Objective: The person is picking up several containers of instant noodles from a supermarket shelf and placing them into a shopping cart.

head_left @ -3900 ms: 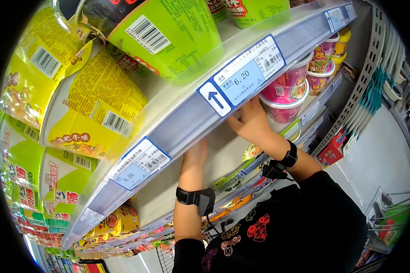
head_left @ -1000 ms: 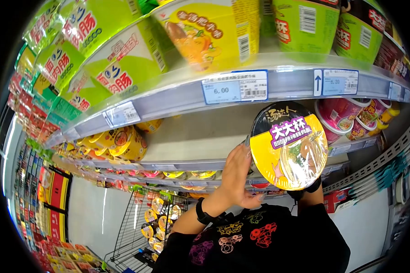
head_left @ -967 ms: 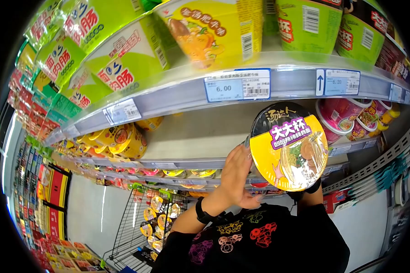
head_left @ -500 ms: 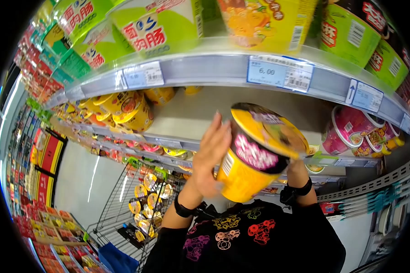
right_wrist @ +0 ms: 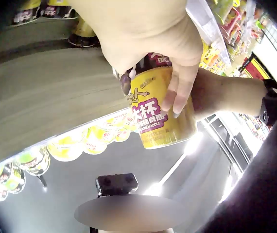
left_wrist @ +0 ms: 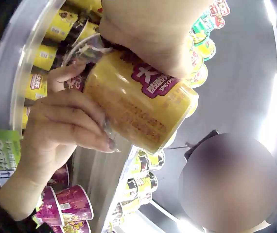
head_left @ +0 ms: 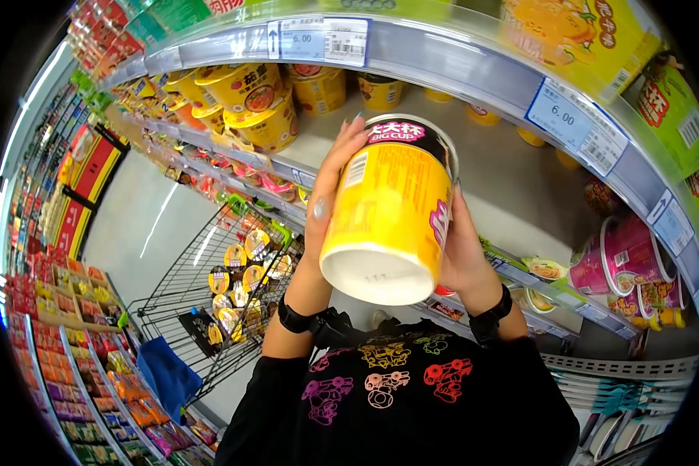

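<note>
A big noodle cup is up in the air between the person's two hands, in front of the chest. It is yellow with a black band near its top, and the band says BIG CUP in white letters. The cup is tipped, so its round white bottom shows in the head view.

The left hand holds one side of the cup, with its fingers bent around it. The right hand holds the other side, and the right wrist view shows those fingers curled over the cup too. Each wrist has a black band on it.

Behind the cup is a gray shelf. Yellow noodle tubs are piled up on the left part of it, and pink tubs sit at the right end. The shelf edge above has price tags that say 6.00.

Down on the left is a wire shopping cart with lots of cups in it. A blue cloth thing hangs by the cart. The person wears a black shirt with bright little drawings on the front.
</note>
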A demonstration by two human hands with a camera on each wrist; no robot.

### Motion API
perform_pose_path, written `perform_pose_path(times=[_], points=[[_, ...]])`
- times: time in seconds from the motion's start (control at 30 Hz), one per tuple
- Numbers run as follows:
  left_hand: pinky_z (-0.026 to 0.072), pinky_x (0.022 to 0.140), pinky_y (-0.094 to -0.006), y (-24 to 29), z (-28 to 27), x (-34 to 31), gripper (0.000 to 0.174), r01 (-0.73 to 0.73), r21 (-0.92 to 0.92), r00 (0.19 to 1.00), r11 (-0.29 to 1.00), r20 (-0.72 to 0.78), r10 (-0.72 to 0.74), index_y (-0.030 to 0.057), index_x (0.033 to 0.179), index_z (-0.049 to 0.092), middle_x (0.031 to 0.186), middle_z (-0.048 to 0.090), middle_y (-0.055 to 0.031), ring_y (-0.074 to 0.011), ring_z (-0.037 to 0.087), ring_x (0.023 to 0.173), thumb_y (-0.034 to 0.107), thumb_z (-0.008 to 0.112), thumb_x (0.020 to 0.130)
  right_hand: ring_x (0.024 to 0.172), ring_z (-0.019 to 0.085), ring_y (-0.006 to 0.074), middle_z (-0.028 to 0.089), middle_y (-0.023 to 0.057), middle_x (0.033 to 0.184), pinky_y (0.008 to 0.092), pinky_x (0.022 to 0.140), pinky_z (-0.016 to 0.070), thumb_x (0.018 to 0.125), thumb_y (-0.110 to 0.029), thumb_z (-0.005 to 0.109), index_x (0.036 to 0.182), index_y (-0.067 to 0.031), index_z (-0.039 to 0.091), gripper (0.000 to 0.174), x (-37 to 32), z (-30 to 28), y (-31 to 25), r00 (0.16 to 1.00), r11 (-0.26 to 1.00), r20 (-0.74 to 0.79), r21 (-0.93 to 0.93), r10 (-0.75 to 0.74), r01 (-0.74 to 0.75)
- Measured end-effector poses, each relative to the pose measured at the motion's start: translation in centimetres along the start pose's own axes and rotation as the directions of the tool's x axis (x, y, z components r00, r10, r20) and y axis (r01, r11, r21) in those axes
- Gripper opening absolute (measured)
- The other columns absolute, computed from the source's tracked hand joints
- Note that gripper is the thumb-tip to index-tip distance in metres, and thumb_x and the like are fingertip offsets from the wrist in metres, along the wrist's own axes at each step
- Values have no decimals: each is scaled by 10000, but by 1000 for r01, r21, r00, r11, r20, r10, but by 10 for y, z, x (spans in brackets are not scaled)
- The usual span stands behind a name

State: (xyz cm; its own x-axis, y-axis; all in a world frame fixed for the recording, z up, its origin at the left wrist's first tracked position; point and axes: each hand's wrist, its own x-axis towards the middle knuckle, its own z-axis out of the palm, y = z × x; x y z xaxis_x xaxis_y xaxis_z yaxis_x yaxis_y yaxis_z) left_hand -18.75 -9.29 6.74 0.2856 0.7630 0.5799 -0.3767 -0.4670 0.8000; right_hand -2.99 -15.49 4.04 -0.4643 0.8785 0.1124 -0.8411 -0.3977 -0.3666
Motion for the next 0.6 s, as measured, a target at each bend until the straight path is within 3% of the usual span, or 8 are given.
perform_pose_path(times=[0.13, 0.37, 0.47, 0.53, 0.6], points=[[145, 1088, -392, -11, -7, 0, 706, 24, -41, 999, 999, -45, -26, -11, 1257, 450, 1393, 320, -194, -283, 206, 1341, 552, 302, 857, 1211, 438, 269, 429, 106, 1337, 437, 1013, 349, 922, -530, 289, 1349, -122, 352, 593, 10, -17, 4, 983, 977, 173, 191, 62, -95], [237, 1059, -368, -11, -5, -1, 649, 84, -209, 992, 974, -72, -101, -12, 1246, 460, 1373, 336, -191, -272, 294, 1299, 500, 314, 875, 1206, 443, 265, 433, 97, 1335, 437, 1011, 348, 912, -549, 298, 1346, -135, 363, 604, 11, -24, 12, 994, 968, 89, 236, 71, -90], [239, 1058, -367, -21, -13, -1, 667, 41, -51, 999, 998, -26, -43, -16, 1246, 455, 1366, 342, -188, -270, 311, 1287, 519, 305, 877, 1191, 458, 266, 450, 95, 1320, 436, 1002, 360, 910, -547, 306, 1340, -130, 372, 602, 11, -24, 11, 995, 973, 73, 214, 70, -84], [242, 1057, -366, -12, -17, 0, 677, 17, 178, 1000, 984, -29, -13, -14, 1266, 432, 1364, 344, -185, -266, 317, 1282, 528, 319, 877, 1031, 527, 249, 504, 105, 1242, 391, 842, 416, 901, -569, 301, 1320, -133, 380, 610, 14, -3, 10, 986, 980, -149, 196, 69, -39], [289, 1035, -360, 3, -10, 0, 652, 46, 131, 999, 990, -9, -46, -7, 1302, 377, 1358, 356, -179, -259, 362, 1251, 496, 345, 889, 729, 648, 212, 595, 125, 1102, 303, 533, 514, 883, -616, 281, 1288, -144, 389, 631, 20, 37, 10, 837, 985, -544, 166, 58, 39]])
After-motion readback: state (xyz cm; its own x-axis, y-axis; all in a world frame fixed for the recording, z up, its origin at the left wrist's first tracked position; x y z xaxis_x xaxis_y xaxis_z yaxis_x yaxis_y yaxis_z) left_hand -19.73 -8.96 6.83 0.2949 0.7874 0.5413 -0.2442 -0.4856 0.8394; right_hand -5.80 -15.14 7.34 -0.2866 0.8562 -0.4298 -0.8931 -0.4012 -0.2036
